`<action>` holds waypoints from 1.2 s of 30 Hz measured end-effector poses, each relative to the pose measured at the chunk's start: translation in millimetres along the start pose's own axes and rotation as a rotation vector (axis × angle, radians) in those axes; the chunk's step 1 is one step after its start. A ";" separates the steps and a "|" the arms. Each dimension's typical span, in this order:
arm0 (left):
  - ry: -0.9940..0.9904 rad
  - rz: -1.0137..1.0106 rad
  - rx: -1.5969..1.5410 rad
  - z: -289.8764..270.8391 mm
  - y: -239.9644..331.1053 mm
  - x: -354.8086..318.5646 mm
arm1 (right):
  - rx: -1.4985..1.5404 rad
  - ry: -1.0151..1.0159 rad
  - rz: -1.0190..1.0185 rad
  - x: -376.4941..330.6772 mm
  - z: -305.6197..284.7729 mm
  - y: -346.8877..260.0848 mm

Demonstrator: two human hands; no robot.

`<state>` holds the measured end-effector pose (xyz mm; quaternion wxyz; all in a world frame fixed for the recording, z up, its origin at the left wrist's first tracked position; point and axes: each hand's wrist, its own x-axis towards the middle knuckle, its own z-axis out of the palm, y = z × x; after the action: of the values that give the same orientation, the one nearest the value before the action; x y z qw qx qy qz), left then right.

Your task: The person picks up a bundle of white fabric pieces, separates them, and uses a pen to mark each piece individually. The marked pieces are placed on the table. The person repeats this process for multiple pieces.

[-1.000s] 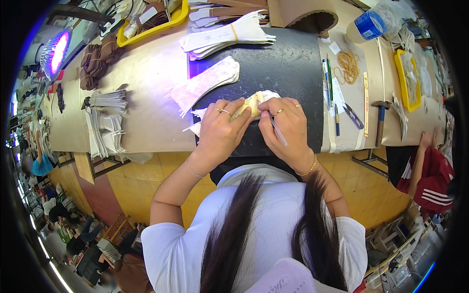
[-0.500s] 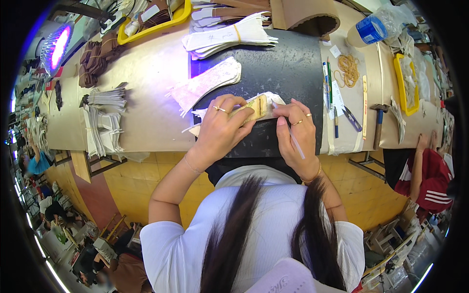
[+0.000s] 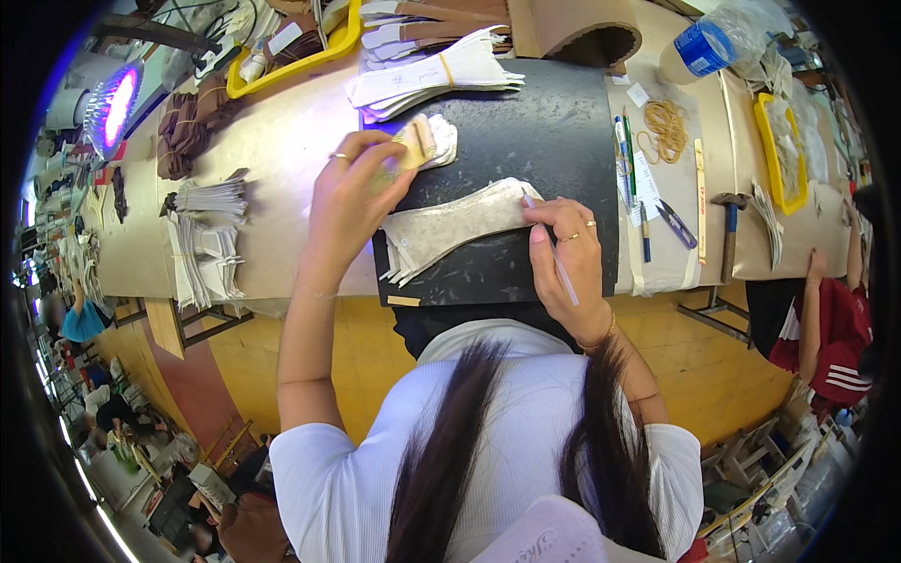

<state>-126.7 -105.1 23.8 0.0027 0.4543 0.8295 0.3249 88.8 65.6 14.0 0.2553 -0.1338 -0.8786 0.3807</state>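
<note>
My left hand (image 3: pixel 355 192) is closed on a yellowed flat template (image 3: pixel 419 143) with a dark slot near its end. It hangs over the farther stack of pale cut pieces (image 3: pixel 443 141), hiding most of that stack. A nearer stack of pale, flared pieces (image 3: pixel 460 225) lies across the black mat (image 3: pixel 554 113), its edges fanned at the left end. My right hand (image 3: pixel 572 253) pinches a thin, whitish pen-like stick (image 3: pixel 566 277). Its tip is at the right end of the nearer stack; whether it touches, I cannot tell.
A rubber-banded white bundle (image 3: pixel 436 75) lies at the mat's far edge. Rubber bands (image 3: pixel 664 131), pencils, snips (image 3: pixel 676 223) and a hammer (image 3: pixel 730 230) are on the right. Brown bundles (image 3: pixel 183 131) and a lit lamp (image 3: pixel 114 101) stand left. Another person's red sleeve (image 3: pixel 831 328) shows far right.
My left hand has lifted the template off the nearer stack and carried it away and left, over the farther stack. My right hand has stayed almost in place with the stick.
</note>
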 end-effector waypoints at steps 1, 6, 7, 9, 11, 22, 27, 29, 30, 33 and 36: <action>-0.027 0.039 0.020 10.0 -6.8 2.0 | -0.008 0.021 -0.004 -0.7 -1.8 1.0; 0.083 0.024 0.097 17.3 -3.8 -2.4 | 0.094 0.069 0.163 -12.8 -8.9 13.9; 0.026 0.033 0.040 14.4 8.2 -6.6 | 0.142 0.061 0.220 -14.7 -9.1 15.6; -0.081 0.044 -0.069 13.1 36.3 -15.2 | 0.219 0.056 0.280 -17.7 -8.3 17.6; -0.152 0.185 -0.103 27.7 47.2 -24.9 | 0.275 0.062 0.289 -19.4 -6.0 18.8; -0.153 0.285 -0.077 58.0 52.9 -24.0 | 0.420 0.097 0.301 -18.3 -0.1 18.5; -0.162 0.297 -0.063 58.1 52.8 -23.7 | 0.388 0.083 0.286 -19.2 -0.4 20.4; -0.157 0.309 -0.054 58.8 52.7 -24.2 | 0.368 0.075 0.280 -19.6 -0.6 21.0; -0.155 0.320 -0.047 59.1 52.7 -23.9 | 0.375 0.083 0.299 -19.3 -0.1 19.6; -0.144 0.347 -0.023 59.6 51.9 -23.5 | 0.333 0.085 0.310 -17.0 -0.6 15.3; -0.129 0.364 0.034 58.8 56.2 -22.8 | 0.143 0.042 0.172 -12.6 -3.4 14.1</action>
<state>-53.5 -69.6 1.2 -0.0108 0.6168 0.7370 0.2761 101.7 71.8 1.2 0.2488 -0.1979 -0.8291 0.4599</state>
